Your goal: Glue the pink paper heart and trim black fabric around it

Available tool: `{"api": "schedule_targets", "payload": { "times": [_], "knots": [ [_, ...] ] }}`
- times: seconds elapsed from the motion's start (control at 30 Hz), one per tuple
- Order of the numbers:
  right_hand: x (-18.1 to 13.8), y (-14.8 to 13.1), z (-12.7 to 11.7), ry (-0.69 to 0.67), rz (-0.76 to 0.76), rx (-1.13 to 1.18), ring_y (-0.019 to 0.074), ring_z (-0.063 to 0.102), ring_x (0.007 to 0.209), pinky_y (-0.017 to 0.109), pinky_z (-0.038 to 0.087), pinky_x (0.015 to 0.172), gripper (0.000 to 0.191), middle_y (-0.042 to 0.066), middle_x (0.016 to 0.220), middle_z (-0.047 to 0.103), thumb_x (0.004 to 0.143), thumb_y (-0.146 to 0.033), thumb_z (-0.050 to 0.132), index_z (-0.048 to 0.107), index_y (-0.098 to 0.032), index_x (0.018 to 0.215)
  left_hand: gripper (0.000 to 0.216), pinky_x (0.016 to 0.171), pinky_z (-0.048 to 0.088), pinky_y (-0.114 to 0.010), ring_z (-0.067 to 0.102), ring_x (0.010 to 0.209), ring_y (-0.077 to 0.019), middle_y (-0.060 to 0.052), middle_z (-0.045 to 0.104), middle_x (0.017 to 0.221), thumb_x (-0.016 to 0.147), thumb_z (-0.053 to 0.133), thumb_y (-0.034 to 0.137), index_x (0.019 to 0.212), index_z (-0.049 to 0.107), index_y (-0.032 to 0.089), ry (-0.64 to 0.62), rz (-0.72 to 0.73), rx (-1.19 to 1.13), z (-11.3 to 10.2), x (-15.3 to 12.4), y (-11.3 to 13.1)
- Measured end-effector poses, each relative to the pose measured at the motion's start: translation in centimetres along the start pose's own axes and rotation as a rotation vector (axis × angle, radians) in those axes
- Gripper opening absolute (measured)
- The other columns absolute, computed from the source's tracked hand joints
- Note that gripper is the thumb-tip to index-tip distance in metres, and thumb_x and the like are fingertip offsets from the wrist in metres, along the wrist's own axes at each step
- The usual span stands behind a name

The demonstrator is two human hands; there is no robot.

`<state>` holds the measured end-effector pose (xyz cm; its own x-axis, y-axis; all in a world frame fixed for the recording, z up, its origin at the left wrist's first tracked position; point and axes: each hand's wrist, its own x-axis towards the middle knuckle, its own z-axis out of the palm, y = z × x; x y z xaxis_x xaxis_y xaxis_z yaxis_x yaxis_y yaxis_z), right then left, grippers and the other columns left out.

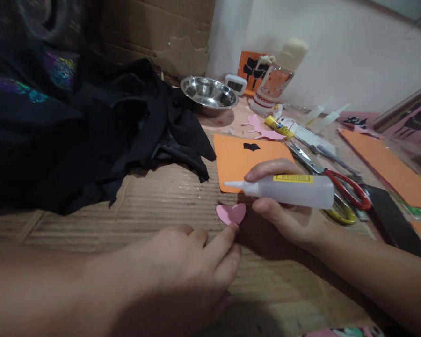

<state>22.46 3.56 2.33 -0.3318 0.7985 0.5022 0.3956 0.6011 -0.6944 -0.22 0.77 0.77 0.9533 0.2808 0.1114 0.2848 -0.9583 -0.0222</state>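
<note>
My right hand is wrapped round a clear glue bottle with a yellow label, held level with its nozzle pointing left over a small pink paper heart. My left hand lies on the table with its index fingertip pressing the lower edge of that heart; the other fingers are curled in. Just behind the heart lies an orange card bearing a small black cut-out shape.
Red and yellow-handled scissors lie right of the bottle. A heap of black cloth fills the left. At the back stand a steel bowl, a decorated bottle, a yellow glue tube and pink cut-outs. Orange sheets lie at right.
</note>
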Motion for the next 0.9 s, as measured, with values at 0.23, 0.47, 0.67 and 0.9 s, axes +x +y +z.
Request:
{"api": "schedule_targets", "payload": {
  "times": [0.23,0.47,0.67,0.9],
  "knots": [
    [-1.2,1.0,0.5,-0.026,0.123,0.277,0.0227,0.070,0.077,0.036,0.059,0.065,0.040,0.006,0.102,0.074,0.095,-0.060,0.066,0.068,-0.031,0.122,0.054,0.050,0.054,-0.039,0.073,0.067,-0.0246,-0.021,0.067,0.141,0.104,0.039,0.041,0.142,0.060,0.009,0.014,0.000,-0.013,0.3,0.1,0.2],
    [-1.3,1.4,0.0,-0.024,0.090,0.247,0.0218,0.072,0.077,0.034,0.060,0.066,0.038,0.006,0.092,0.077,0.093,-0.061,0.068,0.078,-0.025,0.103,0.051,0.052,0.057,-0.039,0.075,0.072,-0.0255,-0.020,0.069,0.137,0.104,0.041,0.039,0.141,0.060,0.009,-0.024,-0.013,-0.032,-0.1,0.0,0.2],
    [-0.8,0.2,0.4,0.035,0.120,0.133,0.0170,0.065,0.062,0.029,0.053,0.050,0.029,0.002,0.079,0.070,0.096,-0.056,0.067,0.069,-0.027,0.090,0.051,0.048,0.057,-0.038,0.073,0.066,-0.0243,-0.020,0.069,0.138,0.104,0.035,0.038,0.135,0.065,0.010,0.041,0.023,0.034,0.1,-0.2,0.2],
    [-0.5,0.2,0.0,0.019,0.017,-0.052,0.0220,0.073,0.076,0.033,0.062,0.063,0.029,0.005,0.088,0.076,0.094,-0.057,0.069,0.072,-0.027,0.095,0.049,0.044,0.054,-0.038,0.070,0.060,-0.0227,-0.016,0.074,0.129,0.102,0.037,0.039,0.126,0.072,0.013,0.097,0.015,0.074,0.3,0.0,0.3]
  ]
}}
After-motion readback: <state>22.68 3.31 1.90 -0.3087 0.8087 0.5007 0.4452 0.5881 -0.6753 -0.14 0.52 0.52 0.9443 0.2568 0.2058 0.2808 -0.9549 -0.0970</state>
